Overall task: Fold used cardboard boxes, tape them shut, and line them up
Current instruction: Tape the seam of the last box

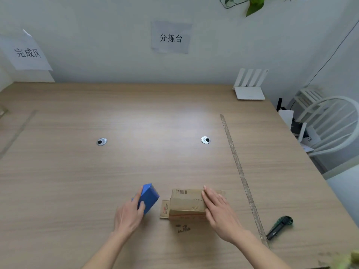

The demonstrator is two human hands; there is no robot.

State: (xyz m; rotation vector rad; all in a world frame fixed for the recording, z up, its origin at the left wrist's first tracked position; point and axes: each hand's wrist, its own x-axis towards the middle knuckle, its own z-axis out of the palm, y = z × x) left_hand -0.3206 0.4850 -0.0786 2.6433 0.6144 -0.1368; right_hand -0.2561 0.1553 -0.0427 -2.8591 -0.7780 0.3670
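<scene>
Head view: your right hand (217,208) lies flat, fingers straight, across the top flaps of the small cardboard box (186,203) near the table's (136,117) front edge, while your left hand (129,212) curls its fingers around the blue tape dispenser (148,197) just left of the box. One end flap (164,209) sticks out flat on the left. Keep the palm pressing so the top seam stays closed, tuck that loose flap, then draw tape along the seam from the dispenser's side. The green utility knife (279,227) sits well apart at right, beyond the taped floor-line strip (240,171).
</scene>
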